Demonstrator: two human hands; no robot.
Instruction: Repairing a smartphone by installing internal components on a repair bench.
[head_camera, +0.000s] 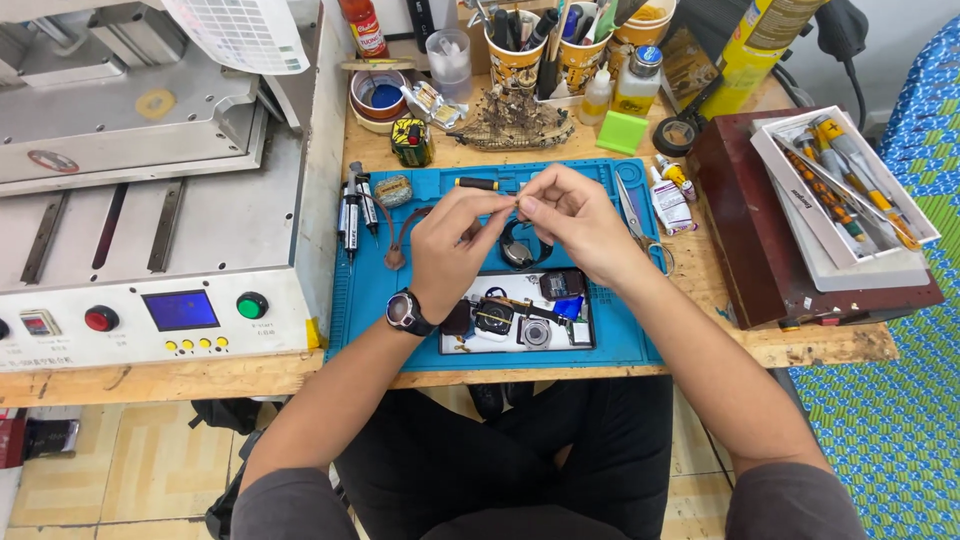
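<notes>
Both hands meet above the blue mat. The left hand and the right hand pinch one tiny part between thumb and fingertips. The part is too small to tell what it is. It looks very light and easy to drop, so a soft pinch at its ends seems best. A squeeze that is too hard may bend it.

Just under the hands, on the mat, lies a round watch. It looks hard, smooth and easy to scratch, so its rim is the safe place to hold. Nearer to the person, a dark tray on the mat holds more small watch bits.

At the far edge of the mat lies a small white tube with colour print. Beyond the mat stand a red sauce bottle, a small clear bottle with a blue cap and a yellow label, a green block, and a tall yellow can. To the right of the mat, a white box holds yellow screwdrivers. To the left of the mat, a grey machine has a red button, a green button and a blue screen.
</notes>
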